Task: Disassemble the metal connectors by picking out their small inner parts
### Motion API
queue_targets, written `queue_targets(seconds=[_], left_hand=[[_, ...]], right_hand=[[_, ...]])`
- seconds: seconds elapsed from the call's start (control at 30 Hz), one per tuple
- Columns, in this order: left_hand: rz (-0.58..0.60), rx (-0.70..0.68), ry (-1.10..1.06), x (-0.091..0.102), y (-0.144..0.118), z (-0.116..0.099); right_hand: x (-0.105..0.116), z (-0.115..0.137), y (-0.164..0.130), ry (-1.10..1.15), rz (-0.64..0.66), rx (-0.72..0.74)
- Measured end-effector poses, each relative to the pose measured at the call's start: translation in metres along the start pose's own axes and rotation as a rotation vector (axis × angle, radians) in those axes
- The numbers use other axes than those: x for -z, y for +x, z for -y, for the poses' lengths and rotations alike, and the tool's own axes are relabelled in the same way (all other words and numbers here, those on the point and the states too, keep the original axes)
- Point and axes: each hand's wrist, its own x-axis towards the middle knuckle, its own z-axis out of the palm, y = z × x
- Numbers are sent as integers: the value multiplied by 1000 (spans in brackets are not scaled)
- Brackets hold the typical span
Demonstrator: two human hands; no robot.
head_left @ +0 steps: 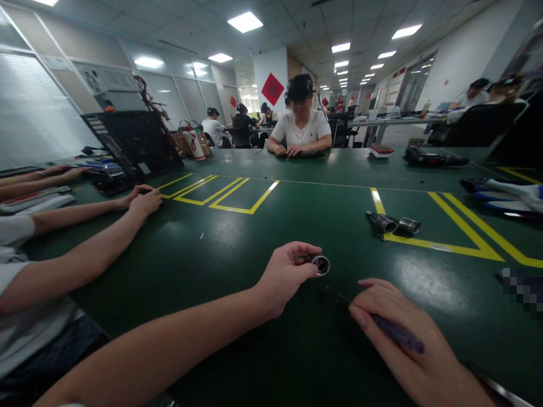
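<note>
My left hand (290, 277) is closed around a small metal cylinder (321, 265), pinched between thumb and fingers. Its round, silvery open end points toward me, and the rest is hidden by the fingers. Lower and to the right, my right hand (392, 328) grips a thin screwdriver (401, 333) with a purplish see-through handle. The dark shaft's tip is just below the cylinder, apart from it. Beyond my right hand, a pair of similar dark metal cylinders (392, 224) lies by a yellow tape line.
Yellow tape (441, 246) marks outlines on the green table (237, 254). A co-worker's hands (146, 199) work at the left; another person (300, 127) sits opposite. A black electronics case (131, 147) stands back left. A dark tool (435, 156) and a red-and-white box (381, 150) lie back right.
</note>
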Motion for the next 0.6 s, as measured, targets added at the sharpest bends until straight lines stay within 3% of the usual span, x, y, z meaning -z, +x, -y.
queue_targets(seconds=[0.2,0.6], left_hand=[[0,3,-25,-2,-3,-1],[70,-48,-1,-3,-8,3]], right_hand=[[3,-1,-8,-101,-116,139],[0,-1,-1,-150,-93,187]])
